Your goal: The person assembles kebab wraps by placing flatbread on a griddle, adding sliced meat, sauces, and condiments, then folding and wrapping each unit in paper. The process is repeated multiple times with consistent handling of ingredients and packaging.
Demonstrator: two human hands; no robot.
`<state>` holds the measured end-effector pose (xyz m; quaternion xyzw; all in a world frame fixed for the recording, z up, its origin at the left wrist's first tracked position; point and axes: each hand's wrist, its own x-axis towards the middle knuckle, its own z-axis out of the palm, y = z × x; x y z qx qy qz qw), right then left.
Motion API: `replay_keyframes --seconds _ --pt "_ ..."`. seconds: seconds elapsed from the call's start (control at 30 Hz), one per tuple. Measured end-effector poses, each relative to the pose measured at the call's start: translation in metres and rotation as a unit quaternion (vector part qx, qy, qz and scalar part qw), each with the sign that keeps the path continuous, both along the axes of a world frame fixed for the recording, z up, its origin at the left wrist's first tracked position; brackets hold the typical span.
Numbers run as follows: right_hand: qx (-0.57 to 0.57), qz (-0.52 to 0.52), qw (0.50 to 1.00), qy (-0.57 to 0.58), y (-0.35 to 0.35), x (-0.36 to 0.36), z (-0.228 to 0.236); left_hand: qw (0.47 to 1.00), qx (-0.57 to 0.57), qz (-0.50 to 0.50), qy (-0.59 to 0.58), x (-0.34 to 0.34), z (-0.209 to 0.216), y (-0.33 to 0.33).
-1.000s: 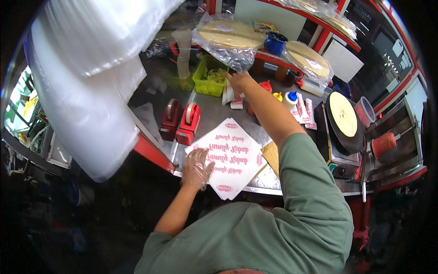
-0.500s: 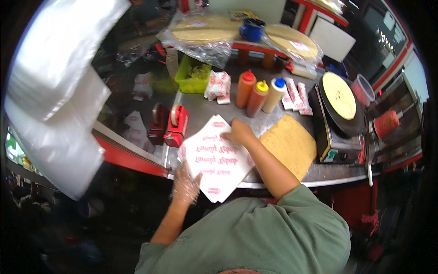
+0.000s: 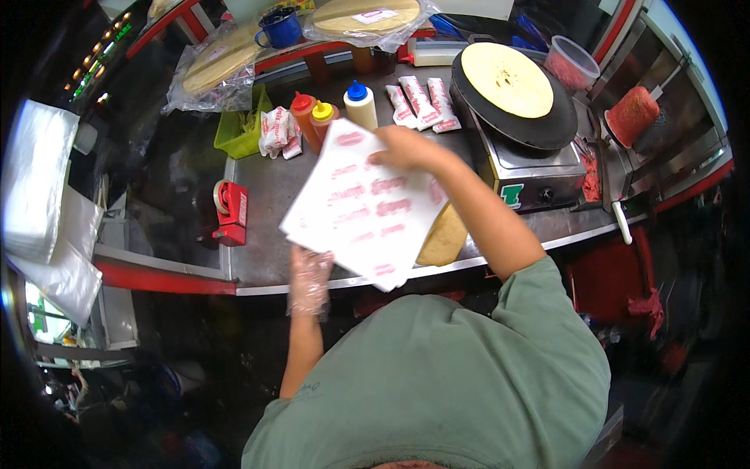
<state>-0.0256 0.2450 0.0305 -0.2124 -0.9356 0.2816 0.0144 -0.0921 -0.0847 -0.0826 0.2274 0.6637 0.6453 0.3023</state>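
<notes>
A small stack of white wrapping papers [image 3: 355,215] with red print is tilted above the counter's front edge. My bare right hand [image 3: 406,150] grips its upper right edge, the thumb lying on top. My left hand [image 3: 310,280], in a clear plastic glove, has its fingers at the lower left edge, partly hidden by the paper. Under the stack's right side shows part of a tan flat piece [image 3: 444,238], flatbread-like, on the counter. Past the papers stand a red-capped squeeze bottle [image 3: 305,117], a yellow-capped one [image 3: 323,116] and a blue-capped one [image 3: 361,105].
A pale flatbread [image 3: 508,78] lies on the round black griddle [image 3: 547,134] at right. A knife [image 3: 621,223] overhangs the front edge. Left are a red tape dispenser [image 3: 232,223] and a green bin [image 3: 238,134]. Wrapped rolls [image 3: 420,103] lie behind; bagged flatbreads [image 3: 367,16] sit on the shelf.
The view has swung right. Both hands have carried the papers rightward, away from the tape dispenser, and the stack now covers much of the tan piece.
</notes>
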Motion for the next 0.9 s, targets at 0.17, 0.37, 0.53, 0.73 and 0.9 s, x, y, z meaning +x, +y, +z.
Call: replay_keyframes --seconds 0.17,0.37,0.53,0.73,0.9 --pt "0.109 -0.217 0.963 -0.112 0.04 0.067 -0.069 0.991 -0.107 -0.067 0.043 0.065 -0.029 0.051" --pt "0.008 -0.233 0.968 -0.091 0.004 0.077 -0.08 0.998 -0.043 -0.021 -0.037 0.047 -0.053 0.036" --pt "-0.035 -0.156 0.983 0.086 -0.014 0.051 -0.115 0.994 -0.09 0.04 -0.053 -0.003 -0.04 0.014" --pt "-0.061 -0.156 0.976 0.137 -0.017 0.031 -0.103 0.986 -0.161 -0.006 0.03 -0.035 -0.034 -0.002" --pt "0.057 -0.084 0.992 0.076 0.004 0.058 -0.094 0.909 -0.231 -0.107 0.33 -0.041 -0.047 -0.011"
